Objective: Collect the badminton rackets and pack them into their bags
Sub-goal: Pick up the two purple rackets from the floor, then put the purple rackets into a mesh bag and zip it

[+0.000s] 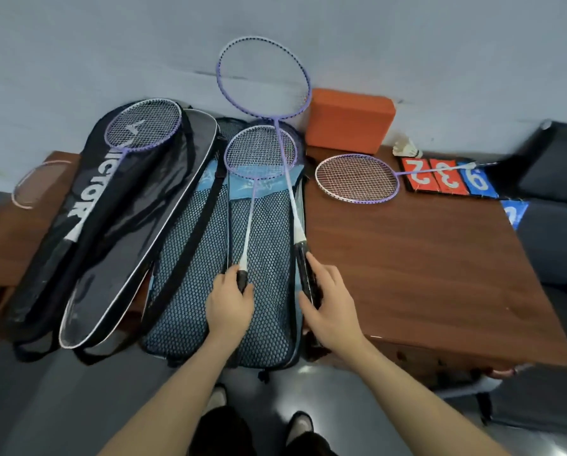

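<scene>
left hand point(231, 299) grips the black handle of a purple racket point(260, 153) lying on the blue mesh bag point(190, 291). right hand point(328, 301), fingers curled, holds a second racket point(262, 77) raised over the bag's right edge. third racket point(358, 178) lies on the bench point(423, 258); fourth point(144, 128) on the black bag point(111, 241).

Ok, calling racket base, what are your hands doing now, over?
Left hand grips one purple racket; right hand grips another. Both over the open mesh bag. Third racket waits on the table. Nothing blocking.
</scene>
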Action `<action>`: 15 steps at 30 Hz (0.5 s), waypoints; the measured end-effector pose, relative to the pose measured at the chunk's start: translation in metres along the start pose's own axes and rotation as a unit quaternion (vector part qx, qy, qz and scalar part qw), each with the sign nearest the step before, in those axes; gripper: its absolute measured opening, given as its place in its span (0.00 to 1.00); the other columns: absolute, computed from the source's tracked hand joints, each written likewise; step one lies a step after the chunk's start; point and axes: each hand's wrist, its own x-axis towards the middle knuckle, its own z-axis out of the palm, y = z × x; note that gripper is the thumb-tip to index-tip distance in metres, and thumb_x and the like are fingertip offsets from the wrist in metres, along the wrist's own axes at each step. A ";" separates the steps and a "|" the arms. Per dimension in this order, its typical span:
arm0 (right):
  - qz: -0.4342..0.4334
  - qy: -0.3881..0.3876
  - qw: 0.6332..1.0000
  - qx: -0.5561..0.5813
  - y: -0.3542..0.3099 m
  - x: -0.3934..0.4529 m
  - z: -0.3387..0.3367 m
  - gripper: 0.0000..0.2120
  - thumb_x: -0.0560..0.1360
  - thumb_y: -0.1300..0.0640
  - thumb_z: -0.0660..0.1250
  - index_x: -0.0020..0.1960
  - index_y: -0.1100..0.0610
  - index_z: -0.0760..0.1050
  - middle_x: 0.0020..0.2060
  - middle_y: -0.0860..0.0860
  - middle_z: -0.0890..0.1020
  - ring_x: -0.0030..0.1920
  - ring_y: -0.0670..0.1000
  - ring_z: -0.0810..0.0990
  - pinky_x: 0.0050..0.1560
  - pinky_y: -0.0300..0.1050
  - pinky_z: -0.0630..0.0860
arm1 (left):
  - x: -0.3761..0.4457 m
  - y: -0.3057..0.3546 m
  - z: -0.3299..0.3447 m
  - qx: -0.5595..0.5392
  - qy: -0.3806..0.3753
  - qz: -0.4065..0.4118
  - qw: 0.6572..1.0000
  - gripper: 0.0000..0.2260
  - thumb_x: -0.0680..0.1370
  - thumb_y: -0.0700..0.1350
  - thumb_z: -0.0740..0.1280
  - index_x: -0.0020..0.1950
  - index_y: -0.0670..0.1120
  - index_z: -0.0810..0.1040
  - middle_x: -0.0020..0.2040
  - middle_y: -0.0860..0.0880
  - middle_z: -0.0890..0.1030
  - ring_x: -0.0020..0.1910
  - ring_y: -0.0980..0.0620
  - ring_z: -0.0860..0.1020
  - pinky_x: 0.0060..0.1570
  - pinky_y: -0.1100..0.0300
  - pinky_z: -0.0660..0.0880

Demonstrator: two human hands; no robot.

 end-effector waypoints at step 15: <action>0.158 -0.045 0.982 -0.095 -0.008 -0.004 0.093 0.31 0.76 0.52 0.64 0.75 0.52 0.56 0.57 0.51 0.74 0.49 0.52 0.77 0.46 0.50 0.77 | 0.053 -0.064 -0.007 0.153 -0.169 0.278 0.933 0.22 0.74 0.52 0.67 0.66 0.46 0.72 0.67 0.48 0.71 0.65 0.46 0.67 0.59 0.50 0.61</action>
